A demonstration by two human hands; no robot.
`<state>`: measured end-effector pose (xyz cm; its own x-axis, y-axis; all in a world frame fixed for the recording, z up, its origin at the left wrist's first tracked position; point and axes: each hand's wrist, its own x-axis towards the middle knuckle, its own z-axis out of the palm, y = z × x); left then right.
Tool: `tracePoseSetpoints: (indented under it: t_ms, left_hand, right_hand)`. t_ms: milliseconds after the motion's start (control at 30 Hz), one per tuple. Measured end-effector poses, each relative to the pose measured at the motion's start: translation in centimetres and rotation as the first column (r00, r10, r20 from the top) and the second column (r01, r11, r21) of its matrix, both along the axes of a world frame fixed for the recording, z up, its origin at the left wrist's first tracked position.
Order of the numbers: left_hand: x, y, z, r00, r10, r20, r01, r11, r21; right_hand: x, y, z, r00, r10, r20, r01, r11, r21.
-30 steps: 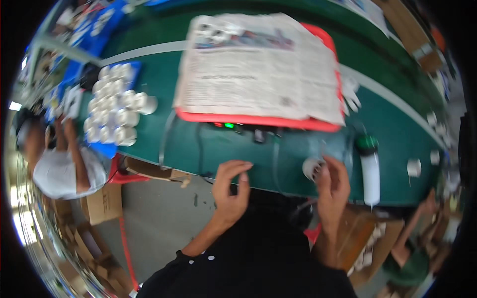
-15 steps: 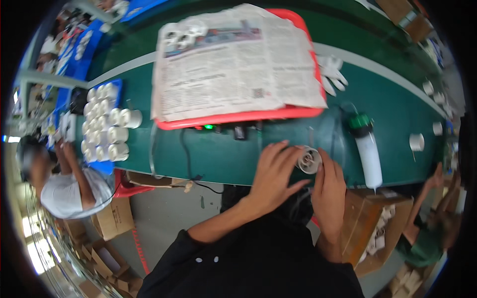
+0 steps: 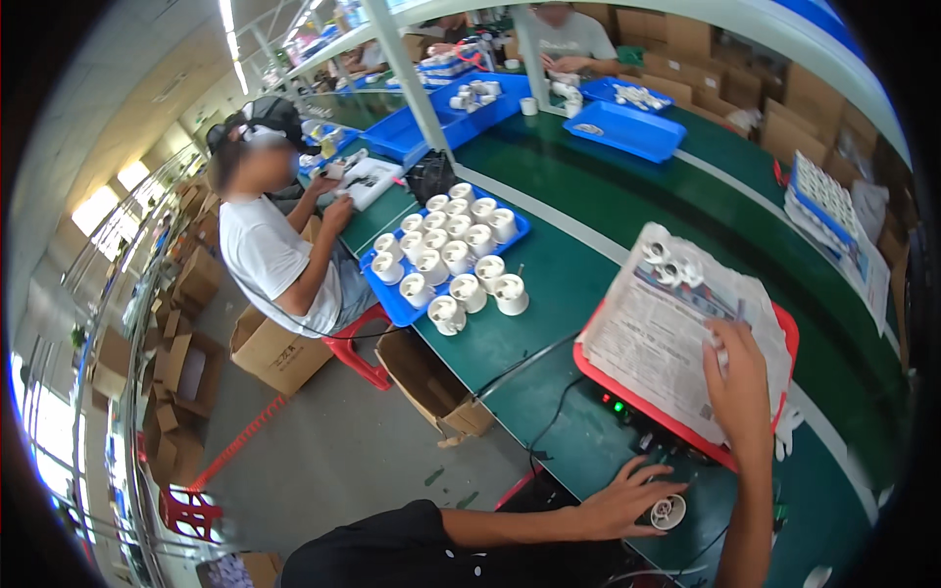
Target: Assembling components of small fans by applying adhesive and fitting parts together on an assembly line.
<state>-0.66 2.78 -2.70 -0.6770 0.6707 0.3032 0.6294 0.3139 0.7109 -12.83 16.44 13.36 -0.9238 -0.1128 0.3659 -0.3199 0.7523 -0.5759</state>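
My left hand (image 3: pixel 627 502) is curved around a white round plastic cup-shaped housing (image 3: pixel 668 513) near the front edge of the green table, thumb and fingers on either side of it. Small inner parts show in the housing's open top. My right hand (image 3: pixel 737 377) reaches over a newspaper sheet (image 3: pixel 662 328) on a red tray (image 3: pixel 588 365). Its fingers are bent and apart, with nothing clearly held. Several small white parts with dark centres (image 3: pixel 671 267) lie at the newspaper's far corner.
A blue tray (image 3: pixel 395 306) of white housings stands left, with more beside it. A power unit with green light (image 3: pixel 619 406) sits by the red tray, cables nearby. A white glove (image 3: pixel 787 431) lies right. A co-worker (image 3: pixel 284 235) sits at left, above a cardboard box (image 3: pixel 431 387).
The view has swung left. My right hand has left the housing and moved out over the newspaper. My left hand stays at the housing.
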Motion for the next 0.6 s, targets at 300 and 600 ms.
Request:
tracePoseSetpoints:
  t_ms: [300,600]
  left_hand:
    - [-0.5,0.7,-1.2,0.999,0.023,-0.048,-0.016,0.991,0.13]
    - [-0.5,-0.5,0.7,0.999,-0.01,0.039,0.003,0.988,0.157]
  right_hand:
    - [-13.4,-1.5,-5.3,0.995,0.001,-0.102,0.048,0.879,0.475]
    - [-11.8,-1.0,-5.2,1.0,0.03,0.008,-0.031,0.925,0.378]
